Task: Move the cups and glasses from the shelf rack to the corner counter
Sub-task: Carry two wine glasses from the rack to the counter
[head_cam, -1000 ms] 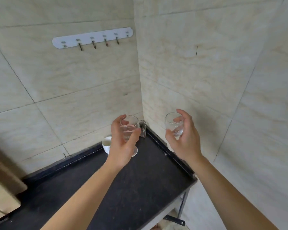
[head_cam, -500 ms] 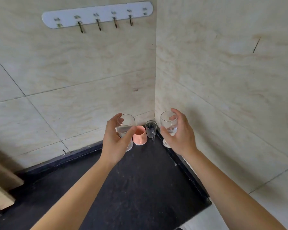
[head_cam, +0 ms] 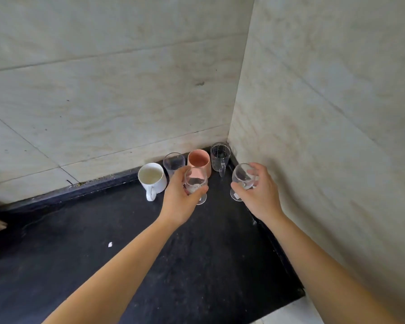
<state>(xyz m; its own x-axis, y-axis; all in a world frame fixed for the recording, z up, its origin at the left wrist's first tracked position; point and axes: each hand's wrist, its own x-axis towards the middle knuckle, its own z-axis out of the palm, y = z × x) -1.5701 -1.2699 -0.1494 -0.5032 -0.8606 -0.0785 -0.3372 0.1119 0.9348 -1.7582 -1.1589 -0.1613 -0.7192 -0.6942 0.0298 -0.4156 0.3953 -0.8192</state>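
Both hands are gripping small clear stemmed glasses near the centre of the frame: the left hand [head_cam: 179, 197] is wrapping thumb and fingers around the bowl of the left glass [head_cam: 195, 183], and the right hand [head_cam: 258, 190] is curling its fingers around the bowl of the right glass [head_cam: 242, 177], thumb in front. Whether either foot is touching the surface cannot be told. The two glasses are hovering over the far corner of the black counter [head_cam: 150, 265], where two pale tiled walls [head_cam: 103, 90] are meeting. A row of vessels is already standing against the back wall, just behind the hands: a white ceramic mug [head_cam: 151, 177] with its handle pointing toward the viewer, a plain clear tumbler [head_cam: 173, 161], a matte pink cup [head_cam: 199, 159] and, deepest in the corner, a clear glass mug [head_cam: 220, 156] with printed marks and a handle. The left glass is sitting directly in front of the pink cup, partly covering it. Both bare forearms are reaching in from the bottom edge, converging toward the corner. The counter is looking dark, speckled and slightly dusty, with a small white scrap [head_cam: 110, 244] lying at lower left of centre.
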